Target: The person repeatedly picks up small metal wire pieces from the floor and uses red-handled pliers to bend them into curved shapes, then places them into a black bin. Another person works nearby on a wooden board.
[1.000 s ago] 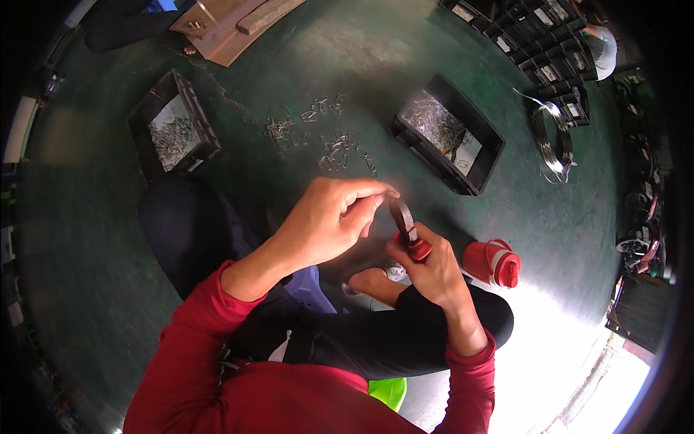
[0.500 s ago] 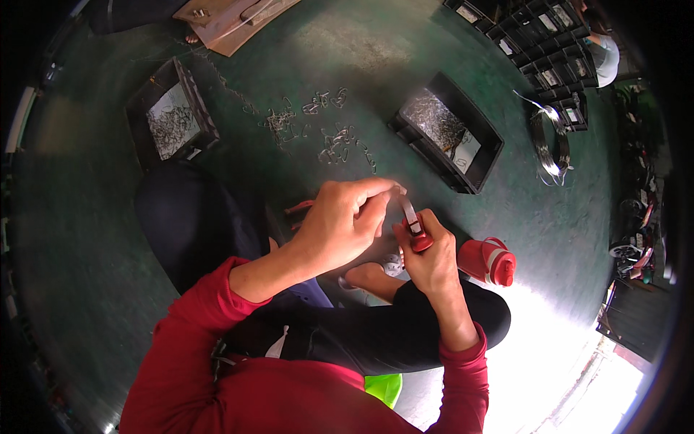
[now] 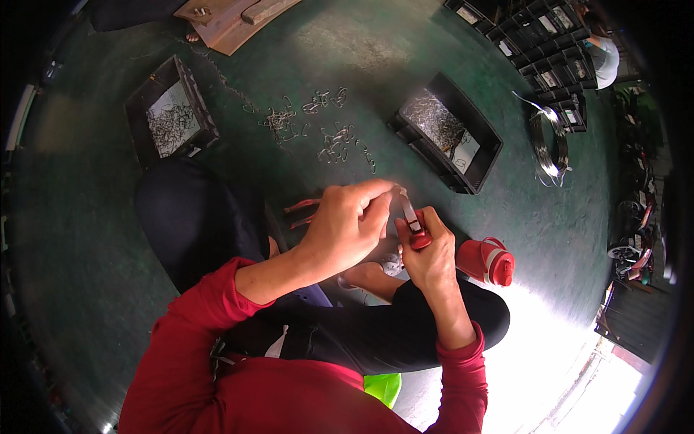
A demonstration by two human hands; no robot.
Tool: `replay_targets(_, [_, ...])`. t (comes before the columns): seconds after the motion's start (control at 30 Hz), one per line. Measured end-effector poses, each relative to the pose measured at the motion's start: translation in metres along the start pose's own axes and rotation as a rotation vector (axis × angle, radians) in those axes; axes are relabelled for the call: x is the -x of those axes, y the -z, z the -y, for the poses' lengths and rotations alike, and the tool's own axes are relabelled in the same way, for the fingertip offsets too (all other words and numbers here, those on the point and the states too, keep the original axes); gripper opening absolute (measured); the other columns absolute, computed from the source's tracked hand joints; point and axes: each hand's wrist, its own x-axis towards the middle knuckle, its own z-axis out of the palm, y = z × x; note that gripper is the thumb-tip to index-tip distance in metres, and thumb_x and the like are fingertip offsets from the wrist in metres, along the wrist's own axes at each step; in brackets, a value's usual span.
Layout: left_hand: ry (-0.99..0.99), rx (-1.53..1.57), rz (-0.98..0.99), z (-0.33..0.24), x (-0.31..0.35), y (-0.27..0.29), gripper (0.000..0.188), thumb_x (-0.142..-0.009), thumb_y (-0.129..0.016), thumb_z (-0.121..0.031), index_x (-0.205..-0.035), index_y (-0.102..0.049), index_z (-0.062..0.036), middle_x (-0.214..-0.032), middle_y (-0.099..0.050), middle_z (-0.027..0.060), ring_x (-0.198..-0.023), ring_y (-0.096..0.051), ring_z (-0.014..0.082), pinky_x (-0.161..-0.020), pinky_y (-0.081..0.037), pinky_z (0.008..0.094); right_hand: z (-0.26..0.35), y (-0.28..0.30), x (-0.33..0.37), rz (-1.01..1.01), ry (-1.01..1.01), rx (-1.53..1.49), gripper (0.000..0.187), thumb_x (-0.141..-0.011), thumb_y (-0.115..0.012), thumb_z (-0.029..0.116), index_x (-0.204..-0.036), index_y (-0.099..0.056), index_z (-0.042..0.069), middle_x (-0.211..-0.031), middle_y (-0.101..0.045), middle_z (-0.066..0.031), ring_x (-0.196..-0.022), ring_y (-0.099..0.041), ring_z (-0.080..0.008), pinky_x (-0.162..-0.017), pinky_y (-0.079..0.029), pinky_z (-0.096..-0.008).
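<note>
My right hand [image 3: 434,260] is closed round a red-handled tool [image 3: 415,226] with a slim metal head, which looks like pliers. The tool's head points up and away, toward my left fingertips. My left hand [image 3: 338,226] is pinched, its thumb and forefinger right at the tool's tip. Whatever lies between those fingertips is too small to make out. On the floor beyond them lie several loose bent wire pieces [image 3: 336,142]. Two red handles [image 3: 303,211] show beside my left hand, partly hidden behind it.
Black crates of wire pieces stand at far left [image 3: 199,108] and far right [image 3: 481,126]. A red jug [image 3: 483,260] sits by my right knee. A wire coil [image 3: 551,148] lies near stacked black crates [image 3: 546,43], with another person [image 3: 606,61] behind. Cardboard [image 3: 224,32] lies at the back.
Both hands stay almost in place, with the left fingers shifting very slightly at the tool's tip. The brown piece on the cardboard has moved a little.
</note>
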Motion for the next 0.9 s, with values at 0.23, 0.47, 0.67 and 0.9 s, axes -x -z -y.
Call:
replay_targets(0.23, [0.029,-0.101,0.077,0.008,-0.017,0.007,0.02,-0.097,-0.049,-0.007,-0.111,-0.063,-0.0005,-0.064,-0.059,0.0019,-0.055,-0.051,0.0041,-0.052,-0.042,0.0224,-0.003,0.012,-0.003,0.147,-0.055,-0.109,0.026,-0.085,-0.071,0.019,-0.089,-0.055,-0.001,-0.076,-0.064,-0.0172,-0.068,-0.063,-0.0322,-0.065,-0.048,-0.0381])
replay_targets(0.47, [0.012,-0.456,-0.072,0.077,-0.102,-0.005,0.01,-0.093,-0.054,-0.008,-0.095,-0.059,0.0012,-0.081,-0.071,0.0092,-0.068,-0.066,0.0135,-0.064,-0.052,0.0282,-0.027,0.053,0.008,0.29,-0.204,0.382,0.023,-0.082,-0.065,0.019,-0.089,-0.056,-0.001,-0.084,-0.067,-0.021,-0.08,-0.065,-0.0399,-0.068,-0.05,-0.0463])
replay_targets(0.67, [-0.294,-0.608,0.003,0.098,-0.26,-0.089,0.025,-0.083,-0.071,-0.024,-0.098,-0.068,-0.0034,-0.093,-0.072,0.0108,-0.087,-0.07,0.0202,-0.077,-0.053,0.0329,-0.051,0.047,0.022,0.371,-0.233,0.588,0.018,-0.077,-0.063,0.011,-0.09,-0.057,0.0,-0.084,-0.066,-0.018,-0.08,-0.067,-0.0343,-0.07,-0.053,-0.0443])
replay_targets(0.9, [-0.149,-0.651,0.208,0.184,-0.296,-0.067,0.018,-0.083,-0.071,-0.022,-0.092,-0.071,-0.0065,-0.085,-0.072,0.0084,-0.079,-0.069,0.0197,-0.073,-0.052,0.0316,-0.051,0.056,0.026,0.341,-0.184,0.599,0.019,-0.075,-0.065,0.011,-0.089,-0.056,0.002,-0.081,-0.062,-0.013,-0.078,-0.065,-0.0298,-0.07,-0.05,-0.04])
